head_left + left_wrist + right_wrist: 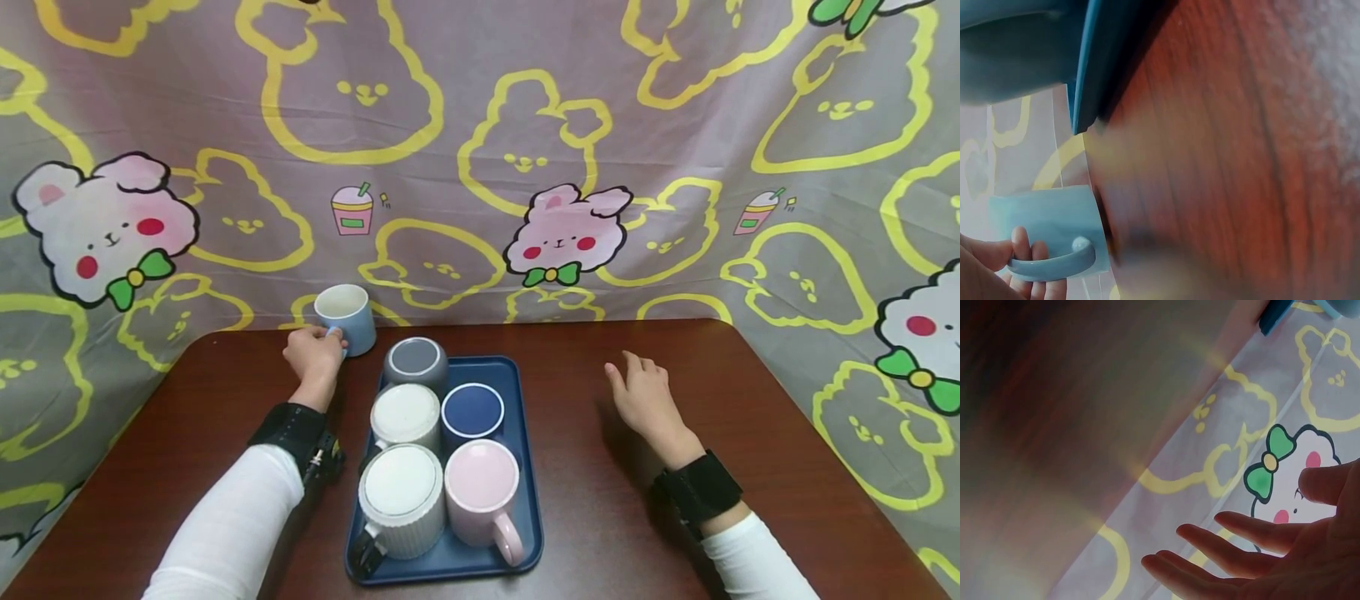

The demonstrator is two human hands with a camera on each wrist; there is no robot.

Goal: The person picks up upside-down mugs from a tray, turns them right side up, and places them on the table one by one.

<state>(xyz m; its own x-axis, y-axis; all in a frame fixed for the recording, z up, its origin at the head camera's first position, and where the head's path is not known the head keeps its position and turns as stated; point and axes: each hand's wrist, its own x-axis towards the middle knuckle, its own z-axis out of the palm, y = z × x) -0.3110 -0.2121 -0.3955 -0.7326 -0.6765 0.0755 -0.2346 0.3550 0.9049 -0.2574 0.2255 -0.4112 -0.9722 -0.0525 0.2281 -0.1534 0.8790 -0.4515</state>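
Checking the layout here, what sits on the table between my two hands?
In the head view, the blue tray with five upside-down mugs lies between the left hand, holding the light blue mug, and the right hand.

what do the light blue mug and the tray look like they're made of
Light blue mug: probably glazed ceramic, given its thick wall, smooth sheen and white inside. Tray: likely matte plastic, being one uniform dark blue with rounded moulded corners and a raised rim; coated metal can't be ruled out.

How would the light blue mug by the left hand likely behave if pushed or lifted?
The light blue mug looks rigid and glazed, so probably fragile and a bit slippery. It stands upright on the table, likely to slide, not tip. The left hand has fingers through its handle, a probably secure hold.
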